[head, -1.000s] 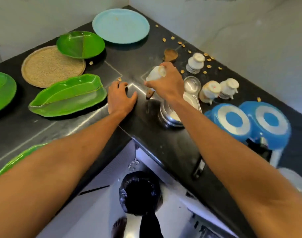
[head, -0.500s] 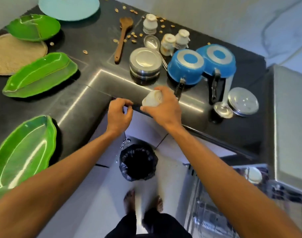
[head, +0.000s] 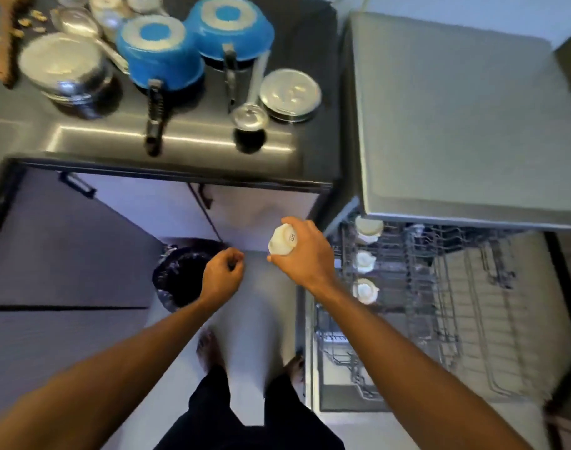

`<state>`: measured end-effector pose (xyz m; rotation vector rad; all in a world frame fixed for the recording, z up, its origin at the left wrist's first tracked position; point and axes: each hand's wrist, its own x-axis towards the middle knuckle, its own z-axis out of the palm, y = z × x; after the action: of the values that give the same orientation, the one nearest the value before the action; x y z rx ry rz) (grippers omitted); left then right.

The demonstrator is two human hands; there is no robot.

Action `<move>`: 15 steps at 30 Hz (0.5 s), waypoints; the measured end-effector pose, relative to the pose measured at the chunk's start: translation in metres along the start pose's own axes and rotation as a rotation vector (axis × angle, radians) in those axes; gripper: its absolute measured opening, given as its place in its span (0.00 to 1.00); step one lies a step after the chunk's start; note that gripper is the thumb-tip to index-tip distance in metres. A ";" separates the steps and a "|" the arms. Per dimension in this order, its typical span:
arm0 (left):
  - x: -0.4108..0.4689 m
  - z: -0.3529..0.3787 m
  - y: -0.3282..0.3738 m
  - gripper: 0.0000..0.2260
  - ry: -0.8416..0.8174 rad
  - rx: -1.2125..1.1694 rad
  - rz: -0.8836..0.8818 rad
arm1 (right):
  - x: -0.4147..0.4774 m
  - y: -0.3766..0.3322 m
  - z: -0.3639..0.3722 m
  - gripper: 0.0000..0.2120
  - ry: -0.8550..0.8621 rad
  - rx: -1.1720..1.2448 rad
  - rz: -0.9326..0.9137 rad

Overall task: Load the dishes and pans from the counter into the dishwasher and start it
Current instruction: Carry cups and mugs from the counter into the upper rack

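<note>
The right hand (head: 305, 256) has its grip wrapped around a small white cup (head: 282, 243), held in the air above the floor, just left of the open dishwasher's upper rack (head: 417, 271). The left hand (head: 222, 274) is curled into a loose, empty fist above a black-lined bin (head: 180, 274). Three white cups (head: 364, 261) already sit along the rack's left edge. On the dark bench (head: 310, 151), two overturned blue pans (head: 162, 50) stand side by side near the back edge, a steel ladle (head: 249, 116) and steel lid (head: 290, 94) toward the right end, a steel bowl (head: 61, 68) at the left.
</note>
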<state>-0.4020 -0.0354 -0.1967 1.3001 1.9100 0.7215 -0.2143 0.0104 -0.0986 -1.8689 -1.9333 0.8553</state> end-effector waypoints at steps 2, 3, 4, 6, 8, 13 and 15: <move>-0.006 0.038 0.023 0.07 -0.038 0.007 -0.026 | -0.010 0.045 -0.020 0.35 0.014 0.029 0.067; -0.008 0.048 0.031 0.07 -0.054 0.009 -0.046 | -0.014 0.058 -0.024 0.35 0.017 0.046 0.087; -0.012 0.071 0.047 0.08 -0.090 0.018 -0.059 | -0.019 0.084 -0.034 0.35 0.030 0.070 0.125; -0.017 0.094 0.067 0.07 -0.130 0.016 -0.089 | -0.025 0.113 -0.043 0.35 0.054 0.101 0.164; -0.022 0.126 0.091 0.06 -0.183 0.022 -0.079 | -0.028 0.152 -0.054 0.35 0.088 0.117 0.224; -0.022 0.176 0.117 0.11 -0.288 0.061 -0.076 | -0.020 0.221 -0.061 0.35 0.192 0.201 0.382; -0.012 0.195 0.122 0.15 -0.304 0.096 -0.072 | -0.010 0.249 -0.060 0.33 0.235 0.228 0.428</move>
<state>-0.1762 0.0058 -0.2160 1.3090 1.7502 0.3741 0.0199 0.0041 -0.2035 -2.1595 -1.2623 0.8808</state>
